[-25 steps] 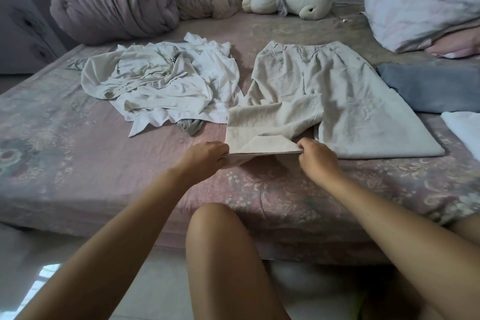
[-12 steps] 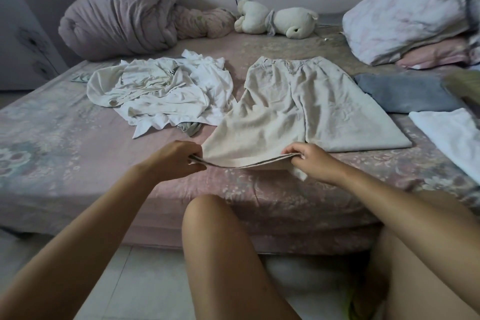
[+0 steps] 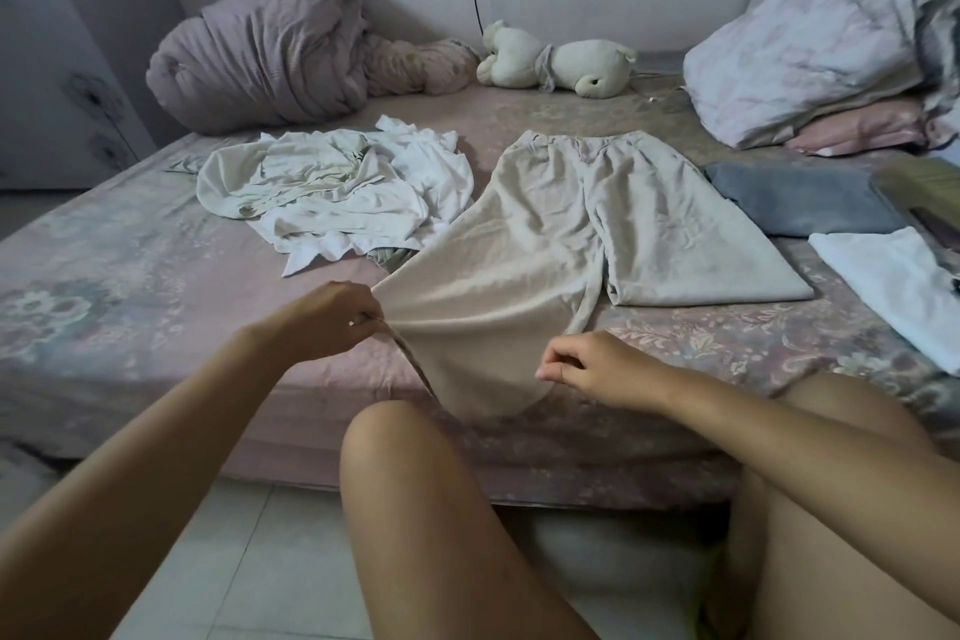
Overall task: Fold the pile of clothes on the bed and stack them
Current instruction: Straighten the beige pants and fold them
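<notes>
Beige trousers (image 3: 561, 244) lie spread on the bed, waistband at the far side, both legs pointing at me. The left leg is drawn to the bed's near edge and its hem sags over the edge between my hands. My left hand (image 3: 332, 322) pinches the hem's left corner. My right hand (image 3: 592, 369), fingers curled, pinches the hem's right corner. A crumpled pile of white clothes (image 3: 332, 192) lies to the left of the trousers. A folded grey garment (image 3: 800, 203) and a folded white one (image 3: 893, 286) lie at the right.
The bed (image 3: 104, 286) has a pink floral sheet. A rolled quilt (image 3: 270, 52) and a plush toy (image 3: 561, 62) sit at the back, and pillows (image 3: 800, 68) are stacked at the back right. My bare knees rise in front of the bed's edge above a tiled floor.
The trousers' left leg, doubled back a second ago, has been unfolded and pulled toward me. Its hem now droops over the bed edge, and my hands have moved apart.
</notes>
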A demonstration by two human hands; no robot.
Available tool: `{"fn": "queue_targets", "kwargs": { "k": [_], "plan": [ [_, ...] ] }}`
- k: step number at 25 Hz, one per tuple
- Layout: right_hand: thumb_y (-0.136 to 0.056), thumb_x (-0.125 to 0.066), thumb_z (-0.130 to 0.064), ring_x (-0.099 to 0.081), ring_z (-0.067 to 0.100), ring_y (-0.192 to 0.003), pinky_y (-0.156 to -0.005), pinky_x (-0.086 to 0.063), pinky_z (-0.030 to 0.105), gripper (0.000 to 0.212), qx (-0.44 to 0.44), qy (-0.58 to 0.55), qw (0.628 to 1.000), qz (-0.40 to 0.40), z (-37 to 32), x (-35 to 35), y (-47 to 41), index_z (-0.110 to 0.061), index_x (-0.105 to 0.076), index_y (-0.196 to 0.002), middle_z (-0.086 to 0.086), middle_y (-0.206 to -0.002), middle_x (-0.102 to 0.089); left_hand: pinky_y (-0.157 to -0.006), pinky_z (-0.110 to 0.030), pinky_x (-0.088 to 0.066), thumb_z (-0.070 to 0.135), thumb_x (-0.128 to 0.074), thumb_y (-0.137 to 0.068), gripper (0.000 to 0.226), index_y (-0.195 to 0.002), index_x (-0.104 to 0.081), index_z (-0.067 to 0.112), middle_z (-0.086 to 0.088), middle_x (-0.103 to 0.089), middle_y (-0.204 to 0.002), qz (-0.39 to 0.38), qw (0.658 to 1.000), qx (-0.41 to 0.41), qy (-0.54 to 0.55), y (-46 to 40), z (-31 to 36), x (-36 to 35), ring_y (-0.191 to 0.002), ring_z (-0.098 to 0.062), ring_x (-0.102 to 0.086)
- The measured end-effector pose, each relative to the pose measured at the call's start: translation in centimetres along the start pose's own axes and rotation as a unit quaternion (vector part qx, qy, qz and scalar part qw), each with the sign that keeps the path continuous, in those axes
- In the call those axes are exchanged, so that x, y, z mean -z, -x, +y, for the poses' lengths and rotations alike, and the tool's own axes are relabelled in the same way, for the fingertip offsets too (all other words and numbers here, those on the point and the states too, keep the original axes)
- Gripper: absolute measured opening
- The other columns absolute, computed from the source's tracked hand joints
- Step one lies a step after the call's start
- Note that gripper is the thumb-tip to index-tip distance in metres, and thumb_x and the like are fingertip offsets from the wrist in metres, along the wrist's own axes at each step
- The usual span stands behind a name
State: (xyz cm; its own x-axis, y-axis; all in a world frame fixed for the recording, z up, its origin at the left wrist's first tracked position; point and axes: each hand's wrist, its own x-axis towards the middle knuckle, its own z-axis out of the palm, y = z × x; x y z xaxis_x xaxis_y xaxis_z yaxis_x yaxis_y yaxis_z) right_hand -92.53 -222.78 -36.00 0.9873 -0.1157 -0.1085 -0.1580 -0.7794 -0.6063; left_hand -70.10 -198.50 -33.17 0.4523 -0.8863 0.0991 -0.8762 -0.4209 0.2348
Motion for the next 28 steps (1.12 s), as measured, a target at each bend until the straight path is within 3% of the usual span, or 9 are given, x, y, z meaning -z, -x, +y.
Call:
{"fn": "queue_targets", "kwargs": {
  "k": [5, 11, 14, 17, 20, 22, 25, 28],
  "plan": [
    [-0.095, -0.054, -0.031, -0.057, 0.013, -0.085, -0.074, -0.043, 0.027, 0.020, 0.014, 0.005, 0.999, 0.040, -1.7, -3.7, -2.8, -0.014, -0.062, -0.099, -0.005, -0.091, -0.060, -0.077, -0.033, -0.048, 0.013, -0.065, -0.086, 0.010, -0.088, -0.073, 0.007, -0.006, -0.067, -0.084, 0.008, 1.000, 0.012, 0.000, -0.2, 1.0, 0.2, -0.077, -0.020, -0.060],
    [-0.092, -0.051, -0.049, -0.056, 0.021, -0.095, -0.080, -0.044, 0.034, 0.043, 0.029, -0.032, 0.981, 0.188, -7.3, -6.4, -7.9, -0.011, -0.058, -0.112, 0.006, -0.108, -0.056, -0.065, -0.009, -0.039, 0.018, -0.064, -0.087, 0.011, -0.089, -0.074, 0.014, 0.004, -0.066, -0.080, 0.015, 0.998, 0.040, 0.045, -1.3, 3.1, 0.6, -0.069, -0.004, -0.054],
    [-0.096, -0.050, -0.041, -0.055, 0.026, -0.100, -0.081, -0.045, 0.038, 0.033, 0.019, -0.001, 0.974, 0.228, -7.7, -6.6, -9.2, -0.012, -0.057, -0.110, 0.008, -0.110, -0.055, -0.065, -0.005, -0.039, 0.017, -0.064, -0.088, 0.010, -0.087, -0.074, 0.014, 0.009, -0.064, -0.076, 0.027, 0.997, 0.033, 0.069, -1.3, 3.3, 1.1, -0.069, 0.004, -0.055],
    [-0.093, -0.047, -0.016, -0.050, 0.031, -0.110, -0.082, -0.043, 0.040, 0.024, -0.063, 0.061, 0.974, 0.208, -5.6, -7.2, -9.3, -0.011, -0.048, -0.117, 0.010, -0.119, -0.049, -0.062, -0.007, -0.040, 0.010, -0.064, -0.088, 0.009, -0.087, -0.073, 0.011, 0.008, -0.061, -0.072, 0.083, 0.991, 0.047, 0.097, -1.3, 2.8, 1.7, -0.064, 0.005, -0.055],
    [-0.094, -0.045, -0.010, -0.051, 0.033, -0.110, -0.078, -0.042, 0.036, 0.026, -0.168, 0.055, 0.971, 0.163, -1.6, -8.4, -7.5, -0.009, -0.046, -0.120, 0.013, -0.124, -0.048, -0.065, -0.016, -0.043, 0.005, -0.065, -0.086, 0.008, -0.088, -0.072, 0.008, 0.006, -0.062, -0.075, 0.131, 0.982, 0.069, 0.120, -1.3, 1.5, 2.8, -0.067, 0.001, -0.056],
    [-0.091, -0.049, -0.008, -0.055, 0.033, -0.104, -0.079, -0.045, 0.035, 0.020, -0.194, 0.049, 0.968, 0.151, 0.5, -8.4, -5.4, -0.009, -0.053, -0.111, 0.013, -0.116, -0.054, -0.066, -0.017, -0.041, 0.000, -0.066, -0.083, 0.011, -0.090, -0.073, 0.007, 0.007, -0.062, -0.076, 0.113, 0.986, 0.057, 0.108, -0.9, 0.5, 3.3, -0.069, 0.004, -0.055],
    [-0.088, -0.051, -0.005, -0.059, 0.028, -0.094, -0.077, -0.050, 0.038, 0.013, -0.142, 0.055, 0.979, 0.134, 1.4, -7.0, -2.4, -0.010, -0.058, -0.097, 0.008, -0.100, -0.060, -0.074, -0.022, -0.041, -0.010, -0.059, -0.078, 0.028, -0.097, -0.072, 0.006, -0.002, -0.064, -0.087, 0.053, 0.997, 0.054, 0.022, -0.2, -0.1, 2.4, -0.080, -0.010, -0.054],
    [-0.088, -0.052, 0.000, -0.060, 0.031, -0.090, -0.071, -0.047, 0.038, 0.023, -0.033, 0.092, 0.984, 0.151, 0.1, -5.3, -0.2, -0.008, -0.058, -0.108, 0.009, -0.102, -0.059, -0.077, -0.030, -0.044, -0.015, -0.053, -0.071, 0.035, -0.092, -0.073, 0.005, -0.005, -0.063, -0.090, 0.083, 0.994, 0.071, 0.006, 0.1, -0.4, 1.8, -0.084, -0.016, -0.052]
  ]
}}
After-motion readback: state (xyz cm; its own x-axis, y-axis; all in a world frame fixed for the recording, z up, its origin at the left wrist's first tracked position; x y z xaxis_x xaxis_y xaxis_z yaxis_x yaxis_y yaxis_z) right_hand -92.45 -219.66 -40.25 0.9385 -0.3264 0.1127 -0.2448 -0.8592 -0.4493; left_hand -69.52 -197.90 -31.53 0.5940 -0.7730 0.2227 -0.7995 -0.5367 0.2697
